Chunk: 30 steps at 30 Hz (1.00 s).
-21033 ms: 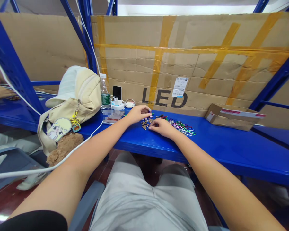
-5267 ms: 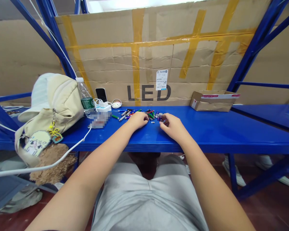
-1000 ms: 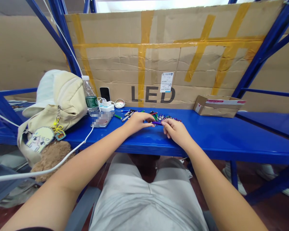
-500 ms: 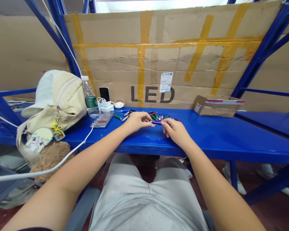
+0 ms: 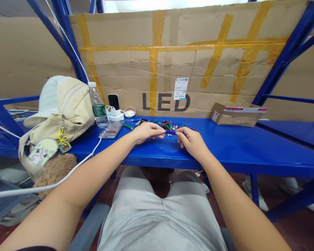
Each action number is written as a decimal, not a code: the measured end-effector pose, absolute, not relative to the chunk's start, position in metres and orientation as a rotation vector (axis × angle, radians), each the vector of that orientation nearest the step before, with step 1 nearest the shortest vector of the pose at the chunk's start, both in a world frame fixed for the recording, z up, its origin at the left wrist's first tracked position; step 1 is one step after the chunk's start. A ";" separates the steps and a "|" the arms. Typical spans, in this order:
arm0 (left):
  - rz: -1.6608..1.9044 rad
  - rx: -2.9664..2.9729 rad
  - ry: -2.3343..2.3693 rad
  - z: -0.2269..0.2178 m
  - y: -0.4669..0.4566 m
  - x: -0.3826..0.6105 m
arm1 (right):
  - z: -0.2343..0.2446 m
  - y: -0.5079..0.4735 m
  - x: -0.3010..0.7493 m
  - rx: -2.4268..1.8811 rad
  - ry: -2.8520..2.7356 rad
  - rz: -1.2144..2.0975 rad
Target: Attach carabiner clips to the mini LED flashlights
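Note:
A slim purple-blue tube is held level just above the near part of the blue table. My left hand pinches its left end between thumb and fingertips. At the tube's right end, the fingers of my right hand are closed round it. Whether the tube is a pen, a small torch or another thing cannot be made out. Behind both hands lies a loose pile of small coloured tubes and shiny pieces, partly hidden by the hands. A green tube lies apart to the left.
To the left are a cream backpack, a water bottle, a phone and a white charger. A small cardboard box stands at the back right of the blue table. A white cable crosses my left arm.
My left fingers have shifted slightly and now pinch the tube's left tip with the fingers closer together. My right hand keeps its hold in nearly the same place.

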<state>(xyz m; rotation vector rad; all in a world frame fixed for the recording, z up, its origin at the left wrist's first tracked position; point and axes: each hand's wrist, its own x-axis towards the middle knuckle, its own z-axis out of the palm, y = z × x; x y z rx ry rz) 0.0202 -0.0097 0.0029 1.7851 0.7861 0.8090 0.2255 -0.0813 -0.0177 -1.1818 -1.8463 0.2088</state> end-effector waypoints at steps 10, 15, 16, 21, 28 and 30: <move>1.154 2.461 0.620 0.005 -0.016 0.021 | -0.010 -0.087 0.228 -1.244 -1.779 0.650; 1.229 2.665 0.485 0.004 -0.015 0.019 | -0.016 -0.082 0.227 -1.308 -1.677 0.705; 1.225 2.644 0.498 0.003 -0.015 0.020 | -0.017 -0.081 0.226 -1.319 -1.670 0.701; 1.147 2.465 0.587 0.004 -0.016 0.023 | -0.016 -0.081 0.224 -1.226 -1.829 0.594; 1.120 2.672 0.481 0.003 -0.015 0.018 | -0.016 -0.081 0.225 -1.215 -1.967 0.592; 1.170 2.831 0.356 0.001 -0.014 0.016 | -0.016 -0.081 0.227 -1.172 -2.006 0.658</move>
